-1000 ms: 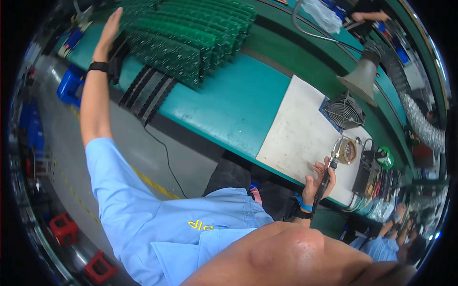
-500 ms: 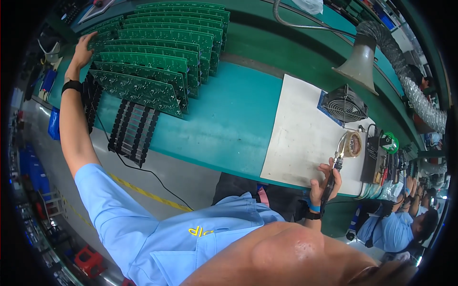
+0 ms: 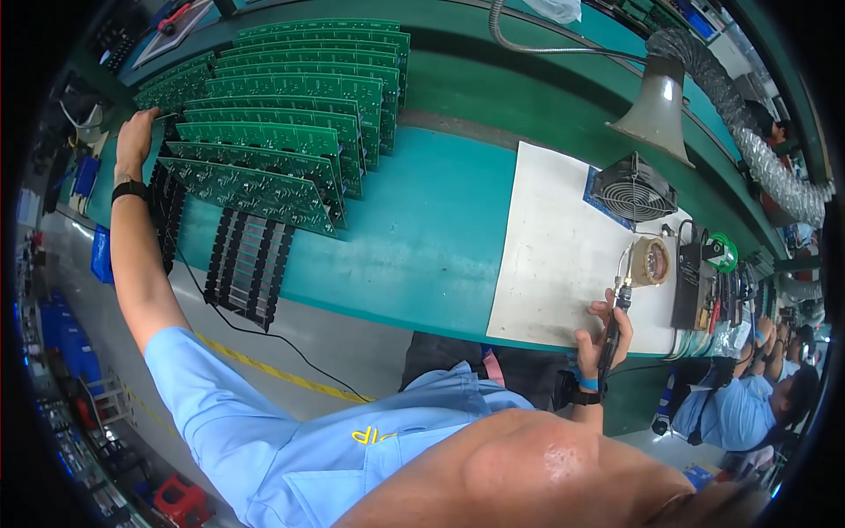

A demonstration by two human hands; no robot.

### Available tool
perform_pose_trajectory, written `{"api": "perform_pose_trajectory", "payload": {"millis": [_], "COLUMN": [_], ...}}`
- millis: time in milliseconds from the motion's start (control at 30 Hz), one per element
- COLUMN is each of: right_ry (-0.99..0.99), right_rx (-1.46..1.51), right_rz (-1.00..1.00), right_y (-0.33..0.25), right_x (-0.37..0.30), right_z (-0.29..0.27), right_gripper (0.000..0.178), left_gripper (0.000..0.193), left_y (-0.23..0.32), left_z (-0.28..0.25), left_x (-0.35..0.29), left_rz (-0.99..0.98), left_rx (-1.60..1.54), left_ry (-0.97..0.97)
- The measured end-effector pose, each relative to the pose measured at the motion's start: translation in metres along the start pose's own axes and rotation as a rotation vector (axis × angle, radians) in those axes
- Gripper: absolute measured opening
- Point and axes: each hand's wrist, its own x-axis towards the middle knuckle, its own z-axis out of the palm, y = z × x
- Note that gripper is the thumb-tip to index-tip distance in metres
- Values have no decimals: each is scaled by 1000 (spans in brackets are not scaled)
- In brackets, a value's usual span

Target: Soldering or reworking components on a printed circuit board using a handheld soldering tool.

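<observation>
Green circuit boards (image 3: 255, 189) stand on edge in rows at the back left of the bench. At the left end of these rows is my left hand (image 3: 135, 141), its fingers closed together at the edge of one board; the fingertips are partly hidden. My right hand (image 3: 588, 359) is at the bench's front edge on the right, holding a soldering iron (image 3: 610, 333) by its black handle. The iron's metal end points away from me, beside a round brown-rimmed dish (image 3: 650, 261).
Black slotted racks (image 3: 248, 268) jut over the front edge at left. A white mat (image 3: 541, 264) lies at right, with a fan (image 3: 635, 192) under a funnel-shaped fume hood (image 3: 653, 114). Right of it stand a black box (image 3: 688, 286) and green spool (image 3: 723, 253). Another person (image 3: 735, 409) sits at far right.
My left hand has drawn back toward me a little, and its fingers have gone from stretched out to closed. My right hand still holds the soldering iron. The whole view has shifted slightly.
</observation>
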Motion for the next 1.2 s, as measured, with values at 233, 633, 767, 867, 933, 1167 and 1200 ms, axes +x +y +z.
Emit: {"api": "perform_pose_trajectory", "payload": {"millis": [233, 633, 767, 867, 933, 1167, 1200], "right_ry": [-16, 39, 40, 75, 57, 100, 133], "right_rx": [24, 207, 268, 309, 304, 602, 571], "right_rz": [-4, -96, -92, -65, -94, -102, -79], "right_y": [1, 1, 1, 4, 6, -4, -10], "right_x": [1, 3, 2, -1, -3, 5, 5], "right_z": [-1, 4, 3, 2, -2, -8, -13], "right_gripper": [79, 64, 61, 65, 60, 70, 70], "left_gripper": [39, 44, 35, 36, 44, 55, 58], "left_y": [-34, -19, 55, 119, 171, 372, 391], "left_z": [-25, -158, -235, -274, -275, -268, -263], "left_x": [-17, -163, -234, -276, -281, -331, -334], "left_rz": [62, -8, 132, 193, 422, 734, 759], "left_rx": [180, -78, -278, -330, -477, -566, -590], "left_ry": [147, 702, 772, 694, 764, 804, 798]}}
